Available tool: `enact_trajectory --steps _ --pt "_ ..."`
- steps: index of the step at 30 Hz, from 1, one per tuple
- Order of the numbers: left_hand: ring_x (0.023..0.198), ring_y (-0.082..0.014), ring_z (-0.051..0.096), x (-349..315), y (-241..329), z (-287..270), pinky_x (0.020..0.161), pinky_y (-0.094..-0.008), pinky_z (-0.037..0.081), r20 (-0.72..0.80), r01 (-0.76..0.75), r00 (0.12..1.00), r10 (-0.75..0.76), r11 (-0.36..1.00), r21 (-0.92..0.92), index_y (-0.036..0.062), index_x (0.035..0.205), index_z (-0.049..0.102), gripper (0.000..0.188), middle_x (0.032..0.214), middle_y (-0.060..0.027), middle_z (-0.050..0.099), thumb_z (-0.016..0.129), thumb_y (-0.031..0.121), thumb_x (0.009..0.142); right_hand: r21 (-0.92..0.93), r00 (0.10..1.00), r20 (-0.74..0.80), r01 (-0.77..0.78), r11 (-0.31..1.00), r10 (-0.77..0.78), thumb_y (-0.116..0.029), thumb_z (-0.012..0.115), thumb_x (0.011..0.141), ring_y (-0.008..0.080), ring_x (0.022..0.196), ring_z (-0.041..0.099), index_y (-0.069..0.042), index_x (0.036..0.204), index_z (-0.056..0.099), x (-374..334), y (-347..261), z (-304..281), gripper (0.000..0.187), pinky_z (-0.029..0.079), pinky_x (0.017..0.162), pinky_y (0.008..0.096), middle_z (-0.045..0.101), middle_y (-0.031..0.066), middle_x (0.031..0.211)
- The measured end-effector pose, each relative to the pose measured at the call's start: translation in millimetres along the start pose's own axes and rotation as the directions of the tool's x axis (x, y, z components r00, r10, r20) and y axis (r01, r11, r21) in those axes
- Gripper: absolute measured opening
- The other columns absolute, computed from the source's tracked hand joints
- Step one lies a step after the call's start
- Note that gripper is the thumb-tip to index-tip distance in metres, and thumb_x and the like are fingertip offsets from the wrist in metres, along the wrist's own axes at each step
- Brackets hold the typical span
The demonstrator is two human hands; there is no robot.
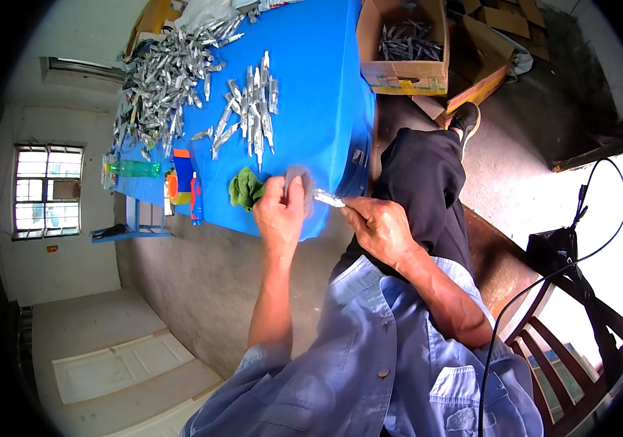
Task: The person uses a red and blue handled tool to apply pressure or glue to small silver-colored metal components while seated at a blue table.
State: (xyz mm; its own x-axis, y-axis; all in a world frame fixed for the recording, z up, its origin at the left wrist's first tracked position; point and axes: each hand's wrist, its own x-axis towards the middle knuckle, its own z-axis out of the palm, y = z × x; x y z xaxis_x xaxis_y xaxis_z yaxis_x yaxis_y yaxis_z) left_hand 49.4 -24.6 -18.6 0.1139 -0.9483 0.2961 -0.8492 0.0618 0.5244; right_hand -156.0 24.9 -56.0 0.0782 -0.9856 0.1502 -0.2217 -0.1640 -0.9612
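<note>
While the left hand [280,217] holds a gray pad [309,191] in its fingers, the right hand [385,227] pinches a silver tube [328,198]. Left of both lies a green cloth [243,189].

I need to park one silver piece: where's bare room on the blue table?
The widest bare patch of the blue table lies between the small bunch of silver pieces and the table's right edge. A smaller gap separates the green cloth from the red-and-blue item. The large silver heap crowds the far left.
</note>
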Motion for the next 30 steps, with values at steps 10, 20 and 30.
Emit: enact_trajectory --steps 10,20,30 --pt "0.056 -0.0098 0.061 -14 46 -13 0.050 -0.0303 0.047 0.127 0.035 0.991 -0.027 0.998 -0.060 0.0021 0.095 0.071 0.017 0.068 -0.0036 0.069 0.076 0.018 0.097 0.017 0.998 -0.050 0.031 0.999 -0.030 -0.008 0.070 0.091 0.0398 0.090 0.071 -0.004 0.103 0.074 -1 2 -2 0.013 0.057 0.076 0.0473 0.074 0.0181 0.095" --pt "0.070 -0.0397 0.071 -10 43 -4 0.061 -0.0495 0.055 0.107 -0.154 0.984 0.141 0.980 0.123 0.0083 0.091 0.068 0.017 0.082 -0.0162 0.073 0.075 0.023 0.092 -0.009 0.996 -0.065 0.062 0.998 -0.063 -0.009 0.071 0.092 0.0379 0.089 0.072 -0.004 0.107 0.076 -1 5 -1 0.017 0.058 0.075 0.0451 0.075 0.0178 0.097" --pt "0.060 -0.0289 0.063 -1 24 -6 0.055 -0.0438 0.048 0.047 -0.063 0.997 0.059 0.994 0.093 0.0045 0.091 0.066 0.020 0.070 -0.0127 0.066 0.074 0.022 0.095 -0.014 0.997 -0.053 0.056 0.998 -0.056 -0.011 0.073 0.092 0.0370 0.085 0.073 -0.003 0.110 0.077 0 3 0 0.019 0.058 0.073 0.0437 0.075 0.0181 0.095"
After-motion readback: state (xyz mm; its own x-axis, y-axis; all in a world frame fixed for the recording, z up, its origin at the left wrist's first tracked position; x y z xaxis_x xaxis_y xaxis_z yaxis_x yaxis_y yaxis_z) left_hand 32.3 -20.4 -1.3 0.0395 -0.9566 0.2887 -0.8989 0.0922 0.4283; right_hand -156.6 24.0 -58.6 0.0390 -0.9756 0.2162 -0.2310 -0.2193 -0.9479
